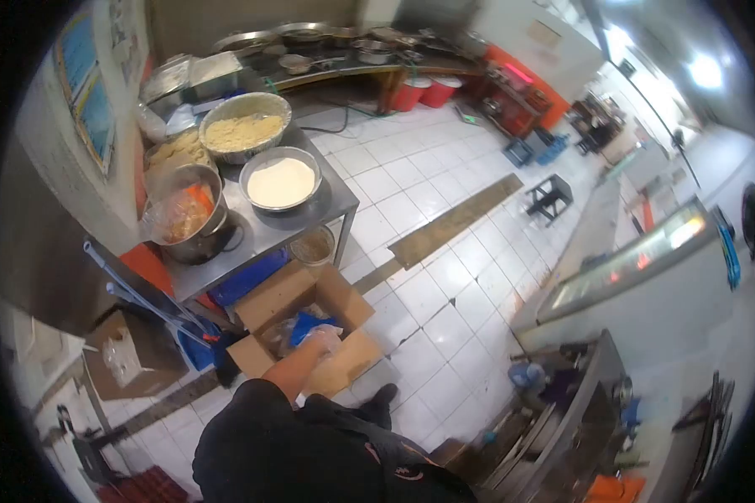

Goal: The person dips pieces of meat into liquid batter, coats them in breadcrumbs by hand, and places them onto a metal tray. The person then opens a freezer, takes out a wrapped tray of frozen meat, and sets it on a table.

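My left hand [324, 337] reaches down into an open cardboard box [264, 299] on the floor. Something pale and clear like thin plastic covers the hand, and blur hides its fingers. Right beside it in the box is a bright blue piece of packaging or bag [307, 325], with clear plastic around it. Whether the hand grips either one I cannot make out. The box flaps are folded outward. My right hand is out of view.
A metal table [331, 189] beside the box bears a bowl of cream-coloured contents [282, 183], a pot of crumbly yellow food [243, 132] and a plastic-covered pot [185, 215]. A second carton [138, 377] stands left. Further off are a black stool [549, 198] and red buckets [410, 94].
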